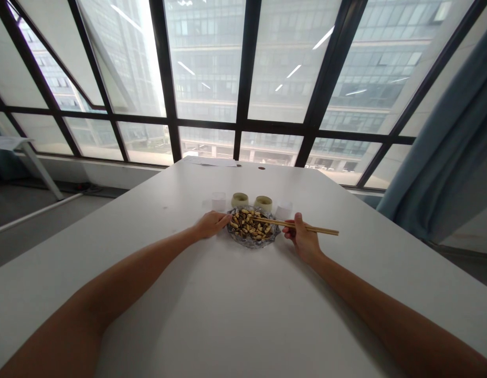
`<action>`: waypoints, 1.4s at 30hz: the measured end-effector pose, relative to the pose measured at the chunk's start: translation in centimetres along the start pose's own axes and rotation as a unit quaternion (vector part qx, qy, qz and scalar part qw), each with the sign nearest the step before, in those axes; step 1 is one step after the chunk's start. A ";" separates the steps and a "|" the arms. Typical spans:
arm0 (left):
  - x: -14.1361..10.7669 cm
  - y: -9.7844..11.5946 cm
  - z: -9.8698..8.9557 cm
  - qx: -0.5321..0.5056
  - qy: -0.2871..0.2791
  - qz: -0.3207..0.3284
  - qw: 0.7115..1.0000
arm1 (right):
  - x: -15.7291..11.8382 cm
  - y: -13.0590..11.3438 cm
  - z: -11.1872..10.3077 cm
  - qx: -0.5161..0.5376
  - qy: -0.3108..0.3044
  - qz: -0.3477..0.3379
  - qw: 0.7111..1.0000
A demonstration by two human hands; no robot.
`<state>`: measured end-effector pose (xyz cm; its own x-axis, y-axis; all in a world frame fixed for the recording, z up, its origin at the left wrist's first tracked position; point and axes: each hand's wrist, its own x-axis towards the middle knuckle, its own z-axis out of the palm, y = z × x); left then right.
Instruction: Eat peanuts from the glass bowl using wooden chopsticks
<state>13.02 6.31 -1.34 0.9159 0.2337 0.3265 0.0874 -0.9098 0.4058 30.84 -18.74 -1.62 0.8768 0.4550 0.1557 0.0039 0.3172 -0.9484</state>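
Observation:
A clear glass bowl (253,242) full of nuts and seeds (249,224) stands on the white table. At its left rim rests my left hand (214,223), the fingertips touching or gripping the edge. My right hand (302,237), to the right of the bowl, holds a pair of wooden chopsticks (322,230). Their tips reach in over the nuts; whether something is between them is too small to tell. Just behind the bowl are two small yellow-green cups (239,199), side by side. A small clear container (219,200) sits on the left, another (284,209) on the right.
The white table (212,315) stretches toward large windows. Papers (212,161) lie at its far edge, near two round dark spots. A blue curtain (436,152) hangs at the right, and another table (11,143) is at the far left.

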 end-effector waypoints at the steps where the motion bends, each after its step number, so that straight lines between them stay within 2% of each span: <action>1: 0.0 0.0 0.0 0.001 -0.001 -0.001 1.000 | 0.0 0.0 0.0 -0.002 0.002 -0.002 1.000; 7: 0.0 0.0 0.0 -0.005 -0.004 -0.002 1.000 | -0.3 -0.5 0.1 -0.032 -0.013 -0.028 0.999; 12: 0.0 0.0 0.0 -0.006 -0.002 0.002 1.000 | -1.1 -2.3 0.2 -0.099 -0.025 -0.127 0.987; 15: 0.0 0.2 -0.1 -0.005 -0.007 0.001 1.000 | -2.1 -3.4 0.3 -0.165 -0.060 -0.188 0.966; 18: 0.1 0.4 -0.1 -0.004 -0.008 0.000 1.000 | -2.9 -4.0 0.2 -0.248 -0.127 -0.242 0.929; 20: 0.1 0.5 -0.2 0.002 -0.011 -0.001 1.000 | -3.3 -4.1 0.2 -0.299 -0.158 -0.267 0.903; 22: 0.0 0.5 -0.2 0.005 -0.011 -0.002 1.000 | -3.4 -4.1 0.1 -0.325 -0.167 -0.277 0.889; 25: 0.0 0.4 -0.2 -0.001 -0.009 -0.003 1.000 | -3.4 -4.1 0.3 -0.305 -0.147 -0.268 0.902; 29: 0.0 0.3 -0.1 -0.007 -0.009 -0.004 1.000 | -3.0 -4.0 0.8 -0.220 -0.083 -0.209 0.949; 32: 0.0 0.4 -0.2 -0.009 -0.007 -0.002 1.000 | -2.4 -3.7 0.9 -0.168 -0.037 -0.163 0.972; 42: 0.0 0.6 -0.2 -0.014 -0.006 -0.002 1.000 | -1.2 -2.0 0.0 -0.134 0.002 -0.106 0.985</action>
<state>12.97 5.85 -0.92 0.9202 0.2330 0.3147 0.0802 -0.8989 0.4308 29.74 -19.89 0.11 0.8448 0.3979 0.3576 0.3138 0.1727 -0.9336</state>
